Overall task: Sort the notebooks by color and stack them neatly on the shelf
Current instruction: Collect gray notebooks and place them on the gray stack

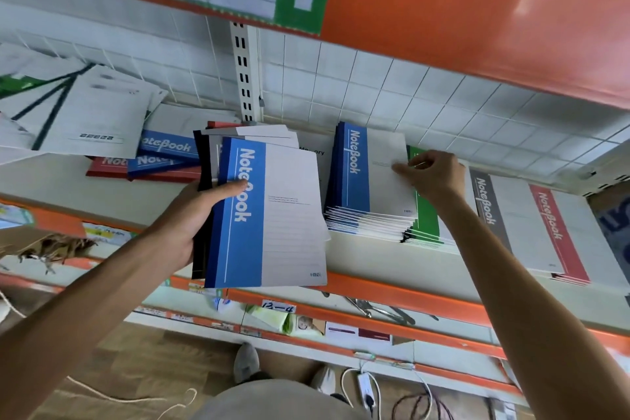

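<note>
Fingers (pixel 404 170) of the right hand (pixel 433 174) pinch the top cover of a blue notebook stack (pixel 368 177) on the shelf (pixel 375 262).

Left hand (pixel 191 218) grips a held bundle of notebooks (pixel 272 215), blue one uppermost, thumb across its cover, just left of the stack. Green notebooks (pixel 426 215) lie beneath the stack's right edge; grey and red notebooks (pixel 545 228) sit further right.

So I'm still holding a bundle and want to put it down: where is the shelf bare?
Bare board shows on the pale shelf in front of the loose red and blue notebooks, left of the left hand. Crowded: the blue-spined stack under the right hand, then the green stack, grey-spined stack and red-spined stack lie edge to edge.
</note>
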Tool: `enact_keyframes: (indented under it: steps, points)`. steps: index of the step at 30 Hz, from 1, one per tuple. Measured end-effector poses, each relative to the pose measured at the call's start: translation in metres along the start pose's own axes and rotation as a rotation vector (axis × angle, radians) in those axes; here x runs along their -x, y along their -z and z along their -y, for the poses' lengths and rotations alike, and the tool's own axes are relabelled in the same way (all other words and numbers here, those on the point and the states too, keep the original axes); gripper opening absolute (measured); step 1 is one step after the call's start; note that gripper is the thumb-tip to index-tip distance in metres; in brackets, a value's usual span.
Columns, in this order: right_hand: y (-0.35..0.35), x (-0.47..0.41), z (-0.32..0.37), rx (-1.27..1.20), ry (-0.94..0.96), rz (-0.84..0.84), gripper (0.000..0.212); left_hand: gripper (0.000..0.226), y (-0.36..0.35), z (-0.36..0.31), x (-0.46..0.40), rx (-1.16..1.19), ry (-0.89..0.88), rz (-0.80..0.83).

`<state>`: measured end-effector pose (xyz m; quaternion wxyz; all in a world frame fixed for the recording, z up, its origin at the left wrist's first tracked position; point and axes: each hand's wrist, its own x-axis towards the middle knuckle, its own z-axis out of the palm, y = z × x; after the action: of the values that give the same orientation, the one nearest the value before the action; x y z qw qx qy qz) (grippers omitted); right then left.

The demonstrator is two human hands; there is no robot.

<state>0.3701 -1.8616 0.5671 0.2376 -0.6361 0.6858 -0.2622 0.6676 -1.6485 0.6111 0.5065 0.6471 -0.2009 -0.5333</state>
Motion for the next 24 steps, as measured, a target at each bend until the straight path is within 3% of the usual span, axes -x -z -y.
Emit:
enact_keyframes:
  steps: [6,8,11,13,18,24]
  points:
    - [-0.001,0.014,0.003,0.088,0.100,0.016,0.040,0.027,-0.002,-0.001,0.001,0.002,-0.017,-0.001]
    - [0.003,0.030,0.006,0.131,0.189,0.091,0.062,0.035,0.001,0.000,0.001,0.005,-0.025,-0.010]
    - [0.007,0.057,0.007,0.208,0.258,0.364,0.115,0.034,0.008,0.001,0.000,0.018,-0.031,-0.038]
    - [0.006,0.065,0.002,0.308,0.319,0.454,0.129,0.031,0.009,0.002,0.000,0.020,-0.026,-0.038]
    - [-0.001,0.068,-0.004,0.363,0.418,0.338,0.108,0.025,0.008,0.006,0.001,0.010,-0.024,-0.033]
    - [0.001,0.077,0.005,0.411,0.418,0.329,0.109,0.029,0.001,0.005,0.003,0.014,-0.026,-0.008]
